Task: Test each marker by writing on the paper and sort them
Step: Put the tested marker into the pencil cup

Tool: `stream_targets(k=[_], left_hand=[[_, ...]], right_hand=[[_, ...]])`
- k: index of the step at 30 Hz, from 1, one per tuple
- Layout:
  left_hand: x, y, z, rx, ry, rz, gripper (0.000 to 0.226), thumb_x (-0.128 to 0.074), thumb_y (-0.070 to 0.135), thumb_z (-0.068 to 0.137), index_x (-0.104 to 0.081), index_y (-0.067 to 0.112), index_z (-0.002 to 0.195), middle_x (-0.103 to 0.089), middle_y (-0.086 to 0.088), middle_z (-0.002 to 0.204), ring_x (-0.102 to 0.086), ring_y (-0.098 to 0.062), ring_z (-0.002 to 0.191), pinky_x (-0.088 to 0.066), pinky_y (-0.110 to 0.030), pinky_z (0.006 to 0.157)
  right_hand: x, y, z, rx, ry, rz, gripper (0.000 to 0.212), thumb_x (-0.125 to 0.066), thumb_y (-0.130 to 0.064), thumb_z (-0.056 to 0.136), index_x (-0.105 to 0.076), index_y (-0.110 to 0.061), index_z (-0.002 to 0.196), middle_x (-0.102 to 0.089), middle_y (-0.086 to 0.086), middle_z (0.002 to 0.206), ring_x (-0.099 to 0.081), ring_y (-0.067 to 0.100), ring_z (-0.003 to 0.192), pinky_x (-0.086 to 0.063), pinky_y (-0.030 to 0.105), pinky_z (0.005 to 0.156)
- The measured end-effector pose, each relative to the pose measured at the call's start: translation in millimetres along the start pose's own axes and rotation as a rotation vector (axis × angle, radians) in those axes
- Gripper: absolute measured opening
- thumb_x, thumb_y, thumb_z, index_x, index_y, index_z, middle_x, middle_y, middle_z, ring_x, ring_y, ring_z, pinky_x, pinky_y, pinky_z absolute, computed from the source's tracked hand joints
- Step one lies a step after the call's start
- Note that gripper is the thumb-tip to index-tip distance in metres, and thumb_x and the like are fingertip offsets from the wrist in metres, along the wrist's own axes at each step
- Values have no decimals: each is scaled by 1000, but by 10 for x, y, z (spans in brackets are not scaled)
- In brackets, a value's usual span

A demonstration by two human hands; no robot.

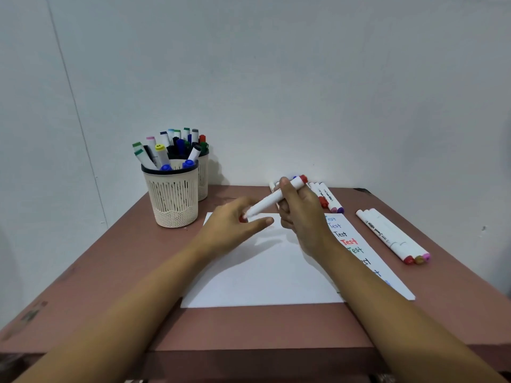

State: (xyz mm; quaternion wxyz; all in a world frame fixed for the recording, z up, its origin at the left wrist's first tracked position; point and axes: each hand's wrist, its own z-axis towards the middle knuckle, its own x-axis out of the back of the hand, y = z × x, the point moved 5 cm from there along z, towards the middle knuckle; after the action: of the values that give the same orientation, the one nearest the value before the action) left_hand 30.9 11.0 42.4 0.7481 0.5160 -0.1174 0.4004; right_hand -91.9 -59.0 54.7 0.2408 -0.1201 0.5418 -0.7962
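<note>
White-barrelled marker (pixel 272 201) slants above the paper (pixel 262 277) on the counter (pixel 110 272). The right grip (pixel 301 217) is clenched round its upper half, and the left grip (pixel 235 228) pinches the red cap (pixel 243 218) at its lower end. Three markers (pixel 392 234) lie right of the paper.

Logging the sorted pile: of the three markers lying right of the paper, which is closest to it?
The red-capped marker, leftmost of the three. The ochre-capped marker and pink-capped marker lie beyond it, farther from the paper.
</note>
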Motion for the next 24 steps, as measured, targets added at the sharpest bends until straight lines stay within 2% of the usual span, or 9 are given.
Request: stream_targets(k=[2, 4, 6, 9, 11, 13, 16, 20, 24], left_hand=[[73, -73, -6, 41, 18, 55, 36, -68, 43, 81, -50, 44, 112, -61, 3, 78, -54, -3, 67, -43, -23, 64], [156, -153, -9, 35, 79, 138, 42, -63, 36, 87, -47, 36, 126, -64, -2, 80, -58, -10, 73, -48, -28, 71], [202, -227, 4, 2, 152, 245, 37, -54, 24, 94, -49, 20, 131, -67, -8, 82, -62, -21, 77, -50, -33, 74], [215, -335, 38, -33, 190, 383, 26, -47, 11, 94, -62, 5, 115, -68, -13, 92, -63, -30, 86, -48, -37, 76], [177, -400, 54, -61, 114, 468, 25, -46, 8, 93, -66, 2, 107, -66, -14, 100, -61, -32, 92, -47, -40, 79], [130, -443, 43, -66, 19, 521, 30, -45, 12, 94, -64, 6, 118, -61, -10, 119, -58, -28, 107, -46, -35, 89], [81, -468, 9, 8, -84, 520, 31, -43, 21, 97, -65, 7, 116, -54, -7, 129, -52, -22, 117, -39, -28, 95], [63, -480, 6, 57, -111, 511, 32, -43, 26, 97, -64, 4, 108, -59, -7, 120, -54, -23, 110, -41, -32, 93], [63, -461, -6, 58, -110, 519, 31, -43, 25, 97, -64, 8, 113, -58, -4, 123, -53, -21, 113, -41, -30, 92]], right_hand=[[102, -41, 21, -33, 129, 103, 27, -40, -30, 102, -47, -12, 83, -46, 5, 58, -30, 10, 45, -22, 20, 44], [279, -55, 48, -62, 290, 215, 30, -37, -34, 103, -44, -15, 80, -60, 0, 57, -43, 17, 47, -34, 23, 45], [455, 4, 83, -100, 383, 331, 29, -37, -38, 102, -44, -16, 86, -65, 9, 82, -63, 27, 58, -53, 31, 51], [588, 157, 133, -190, 393, 402, 24, -36, -40, 102, -41, -19, 92, -60, 21, 108, -69, 38, 76, -59, 43, 70], [602, 239, 164, -219, 360, 380, 16, -42, -34, 102, -42, -19, 97, -62, 19, 104, -68, 36, 77, -59, 43, 72], [605, 297, 186, -212, 312, 251, 11, -53, -17, 97, -42, -18, 98, -62, 14, 90, -66, 28, 72, -58, 33, 63], [623, 353, 172, -174, 265, -40, 19, -54, 4, 87, -46, -12, 82, -52, 6, 71, -54, 15, 61, -45, 23, 52], [620, 367, 118, -167, 270, -200, 10, -57, -1, 87, -53, -9, 82, -51, 4, 64, -47, 11, 50, -41, 21, 45], [591, 410, 105, -174, 261, -229, 11, -61, -8, 86, -55, -16, 88, -55, 5, 69, -50, 15, 55, -41, 27, 49]])
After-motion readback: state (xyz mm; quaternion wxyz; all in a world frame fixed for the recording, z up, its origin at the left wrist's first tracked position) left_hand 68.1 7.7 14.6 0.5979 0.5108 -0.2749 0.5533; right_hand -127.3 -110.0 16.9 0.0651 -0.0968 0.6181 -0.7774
